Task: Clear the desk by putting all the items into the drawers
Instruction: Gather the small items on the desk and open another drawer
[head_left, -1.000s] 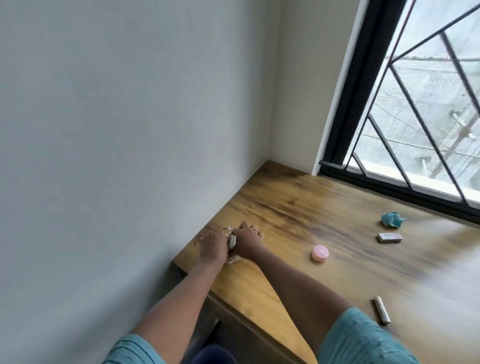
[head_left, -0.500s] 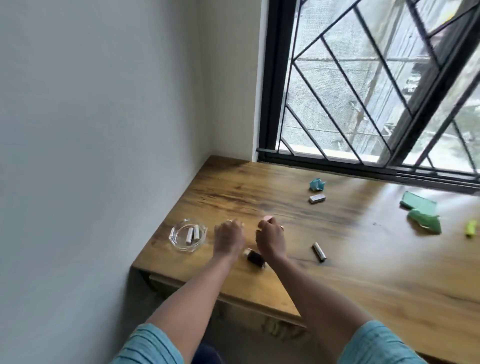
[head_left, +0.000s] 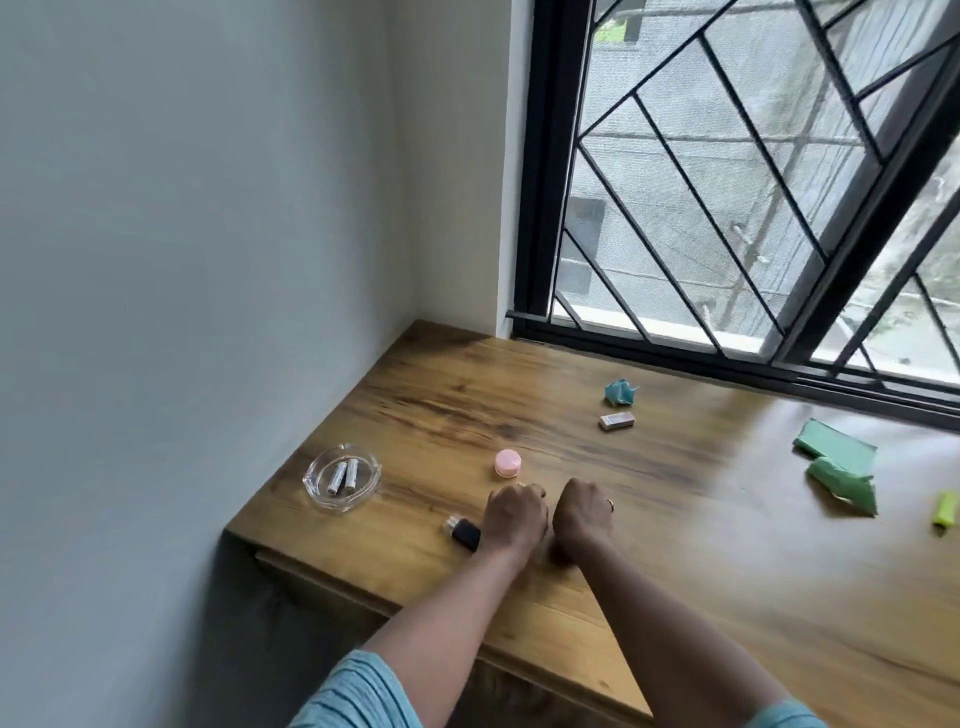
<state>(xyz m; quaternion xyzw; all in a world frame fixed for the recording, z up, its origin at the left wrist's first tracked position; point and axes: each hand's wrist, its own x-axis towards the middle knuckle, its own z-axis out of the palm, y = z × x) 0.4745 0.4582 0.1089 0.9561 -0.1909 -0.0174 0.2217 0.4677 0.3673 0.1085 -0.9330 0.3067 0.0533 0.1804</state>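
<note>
Two fists near the front edge of the wooden desk (head_left: 727, 597), left hand (head_left: 514, 514) and right hand (head_left: 582, 512); can't tell if they grip anything. Black bottle (head_left: 464, 532) lies beside the left hand, cap toward the wall (head_left: 208, 260). Barred window (head_left: 727, 208) behind.

the fingers of the left hand (head_left: 514, 515) and right hand (head_left: 582, 513) curl out of sight behind the knuckles, so whether either holds anything cannot be told. the desk (head_left: 727, 582) runs off the right edge, both sleeves (head_left: 358, 696) off the bottom.
</note>
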